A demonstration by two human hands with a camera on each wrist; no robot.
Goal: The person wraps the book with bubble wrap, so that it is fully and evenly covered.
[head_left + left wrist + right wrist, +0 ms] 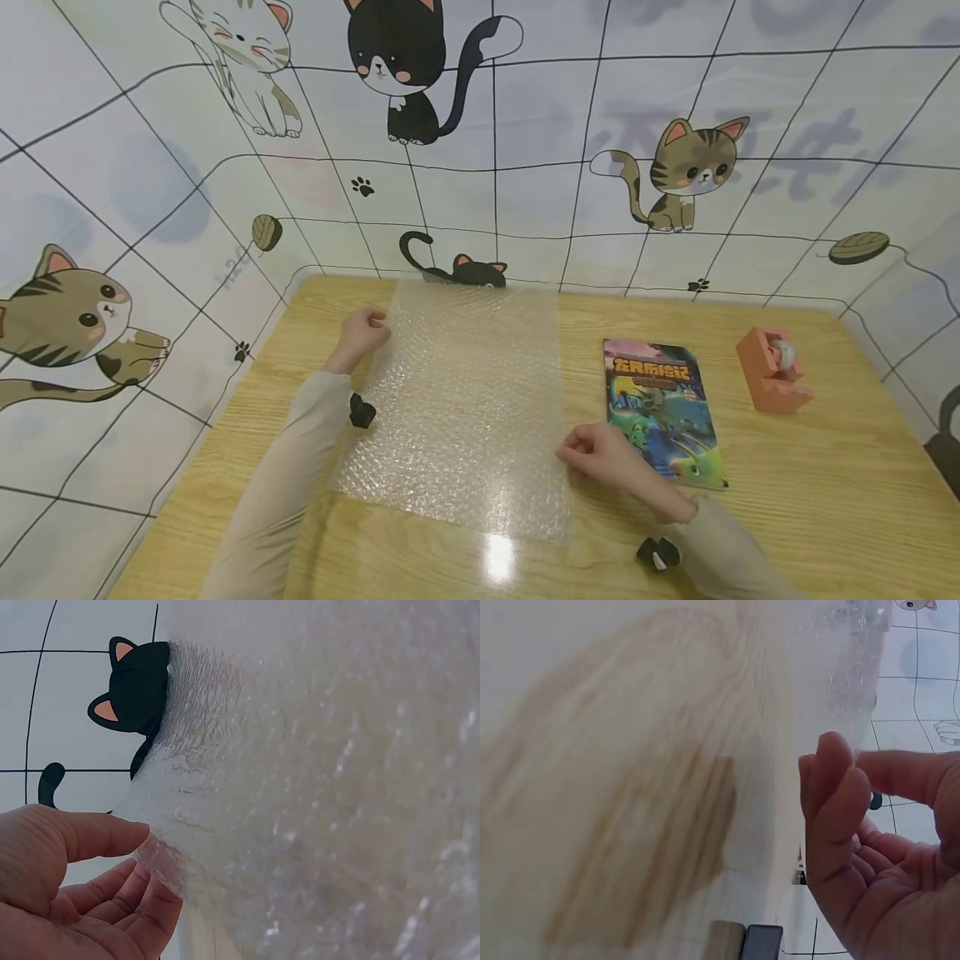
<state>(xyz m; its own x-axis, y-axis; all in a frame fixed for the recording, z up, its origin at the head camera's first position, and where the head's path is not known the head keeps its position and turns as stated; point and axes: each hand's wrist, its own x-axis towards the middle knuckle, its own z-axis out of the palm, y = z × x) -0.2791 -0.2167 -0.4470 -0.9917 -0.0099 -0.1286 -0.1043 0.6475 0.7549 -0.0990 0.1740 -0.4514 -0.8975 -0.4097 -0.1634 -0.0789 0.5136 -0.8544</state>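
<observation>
Right hand (892, 881) pinching clear bubble wrap (838, 671), wood-grain tabletop (652, 847), white gridded wall (909, 701)

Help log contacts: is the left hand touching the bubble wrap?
Touching: the left wrist view shows the left hand pinching the bubble wrap by its edge.

bubble-wrap sheet (465, 400) | transparent, rectangular | spread open | over wooden tabletop (405, 554)

Book (663, 408), one, colourful cover, lying flat on wood-grain counter (825, 500); tape dispenser (763, 379), one, coral, resting to its right. Wall covering (536, 200), white, black-gridded, with printed cats (693, 171), paw prints (363, 187), yarn balls (858, 248). Dark shape (947, 454) at right edge, cut off, possibly another cat.
</observation>
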